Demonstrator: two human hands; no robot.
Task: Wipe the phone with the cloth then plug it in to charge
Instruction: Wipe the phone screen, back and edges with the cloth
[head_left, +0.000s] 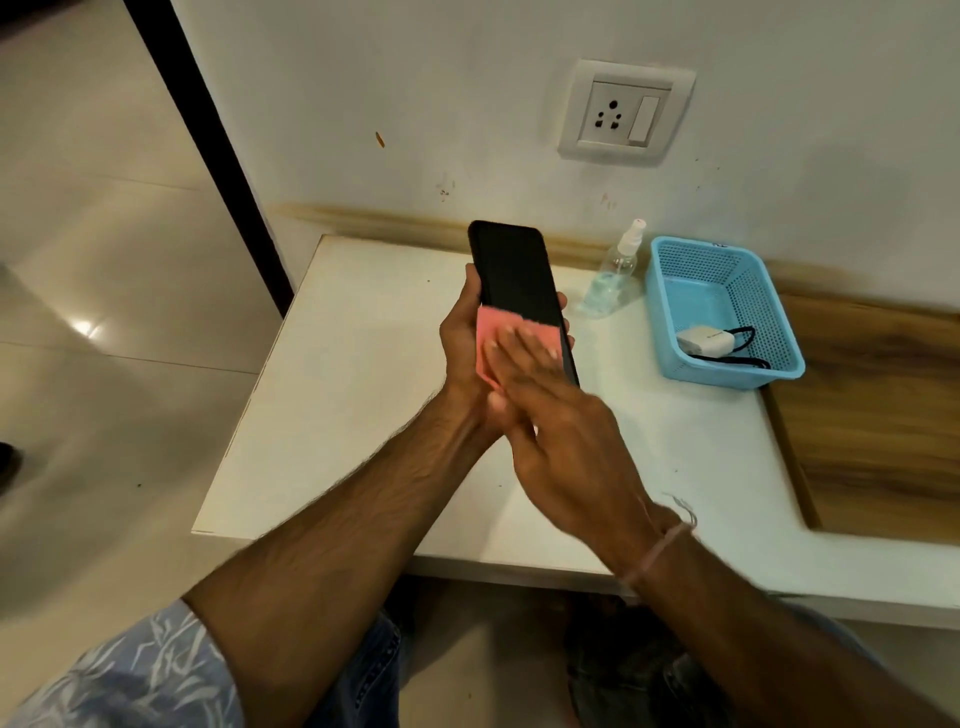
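Note:
A black phone (514, 270) is held up above the white table (332, 374), screen towards me. My left hand (460, 348) grips its lower half from behind, fingertips curling round the right edge. A pink cloth (491, 332) lies on the lower part of the screen. My right hand (561, 431) presses the cloth against the phone with straight fingers; it is blurred. A white charger with a black cable (709, 343) lies in the blue basket (670, 312) to the right. A white wall socket with a switch (626, 111) sits on the wall above.
A clear spray bottle (615, 273) stands on the table between the phone and the basket. A wooden panel (872, 415) borders the table on the right. Tiled floor lies to the left beyond the table's edge, and a dark door frame (208, 145) runs down the wall.

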